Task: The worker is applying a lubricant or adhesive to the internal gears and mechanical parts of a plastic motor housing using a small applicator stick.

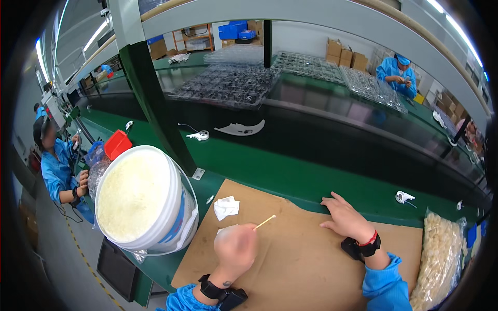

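At the far left, a person in a blue work coat sits at the same long green desk, beside a small red plastic bin and some clear plastic bags. Just right of them, at your left elbow, stands a large white plastic bucket filled nearly to the brim with small pale pieces; it sits at the desk's front edge, close to the left border of a flat brown cardboard sheet that covers the desk in front of you.

On the cardboard near the bucket lies a crumpled white paper wipe. Your left hand is raised just above the cardboard, curled into a loose fist and pinching a thin pale wooden swab stick, whose tip points up and to the right, clear of the wipe. The hand is blurred, so how the fingers sit on the stick cannot be told.

Your right hand rests palm down on the cardboard near its far edge, fingers spread and holding nothing, well apart from the stick. Both wrists wear black bands, and blue sleeves show at the lower edge.

Right of that hand, a small white plastic part lies on the green desk, and a clear bag of pale pieces sits at the cardboard's right end. Behind, on a raised dark shelf, clear plastic trays are stacked, and another person in blue works at the far right
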`<state>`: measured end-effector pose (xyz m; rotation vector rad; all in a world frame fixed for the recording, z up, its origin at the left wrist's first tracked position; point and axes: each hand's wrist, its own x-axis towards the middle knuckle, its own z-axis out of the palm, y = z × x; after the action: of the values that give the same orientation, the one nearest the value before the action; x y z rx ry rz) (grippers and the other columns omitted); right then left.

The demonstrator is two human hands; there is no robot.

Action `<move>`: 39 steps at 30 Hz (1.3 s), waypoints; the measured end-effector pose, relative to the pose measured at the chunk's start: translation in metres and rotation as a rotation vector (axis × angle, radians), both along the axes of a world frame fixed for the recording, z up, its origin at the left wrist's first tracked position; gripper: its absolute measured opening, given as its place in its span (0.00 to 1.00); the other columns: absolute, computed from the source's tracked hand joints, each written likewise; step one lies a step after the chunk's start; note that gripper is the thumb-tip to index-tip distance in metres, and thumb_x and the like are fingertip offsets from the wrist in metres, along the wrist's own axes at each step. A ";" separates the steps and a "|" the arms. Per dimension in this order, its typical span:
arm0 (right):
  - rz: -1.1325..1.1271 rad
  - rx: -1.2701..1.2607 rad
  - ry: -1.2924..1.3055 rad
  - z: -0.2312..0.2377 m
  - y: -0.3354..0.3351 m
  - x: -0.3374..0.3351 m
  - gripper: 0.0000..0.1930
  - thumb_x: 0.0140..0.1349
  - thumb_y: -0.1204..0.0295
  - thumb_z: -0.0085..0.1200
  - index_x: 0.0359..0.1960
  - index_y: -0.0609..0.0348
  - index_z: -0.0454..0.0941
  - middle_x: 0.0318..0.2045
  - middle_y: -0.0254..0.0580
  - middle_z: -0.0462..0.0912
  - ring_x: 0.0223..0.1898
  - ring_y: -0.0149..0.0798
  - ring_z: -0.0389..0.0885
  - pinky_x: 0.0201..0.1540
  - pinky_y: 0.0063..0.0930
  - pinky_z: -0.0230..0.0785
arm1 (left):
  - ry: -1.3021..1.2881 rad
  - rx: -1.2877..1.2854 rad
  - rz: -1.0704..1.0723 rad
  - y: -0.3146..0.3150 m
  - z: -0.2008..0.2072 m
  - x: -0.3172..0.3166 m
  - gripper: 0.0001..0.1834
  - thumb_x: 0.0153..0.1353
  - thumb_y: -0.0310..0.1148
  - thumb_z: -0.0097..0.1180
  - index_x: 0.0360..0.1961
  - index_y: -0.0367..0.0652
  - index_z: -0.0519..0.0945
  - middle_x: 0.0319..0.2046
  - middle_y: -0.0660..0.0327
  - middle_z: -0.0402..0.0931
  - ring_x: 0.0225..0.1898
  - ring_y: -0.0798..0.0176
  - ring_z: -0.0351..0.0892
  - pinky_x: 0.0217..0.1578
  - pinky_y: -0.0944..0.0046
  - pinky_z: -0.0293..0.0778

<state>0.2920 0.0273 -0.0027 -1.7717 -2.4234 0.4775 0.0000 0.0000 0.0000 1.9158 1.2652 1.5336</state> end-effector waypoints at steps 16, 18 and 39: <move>-0.009 0.265 0.092 -0.025 0.111 -0.015 0.23 0.54 0.70 0.57 0.51 0.63 0.70 0.60 0.55 0.64 0.62 0.53 0.62 0.63 0.37 0.59 | -0.053 0.058 0.018 0.004 -0.003 0.005 0.03 0.57 0.22 0.56 0.33 0.37 0.79 0.23 0.59 0.78 0.18 0.68 0.74 0.19 0.71 0.68; 0.036 0.395 0.029 -0.030 0.148 -0.035 0.22 0.55 0.73 0.53 0.53 0.64 0.69 0.60 0.54 0.65 0.62 0.54 0.63 0.62 0.36 0.59 | -0.068 0.067 0.015 0.003 0.001 0.004 0.03 0.57 0.22 0.56 0.33 0.37 0.79 0.23 0.59 0.78 0.18 0.68 0.74 0.18 0.72 0.67; -0.144 0.382 0.106 -0.037 0.222 -0.039 0.14 0.63 0.68 0.46 0.47 0.61 0.75 0.38 0.49 0.80 0.41 0.49 0.79 0.48 0.38 0.70 | -0.178 0.084 0.044 -0.001 0.003 0.000 0.04 0.57 0.23 0.56 0.34 0.38 0.79 0.22 0.56 0.77 0.19 0.63 0.74 0.21 0.67 0.69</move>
<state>0.2534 0.2498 -0.0396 -1.6880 -2.1213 0.0817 -0.0001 -0.0010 0.0035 1.7656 1.1896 1.7626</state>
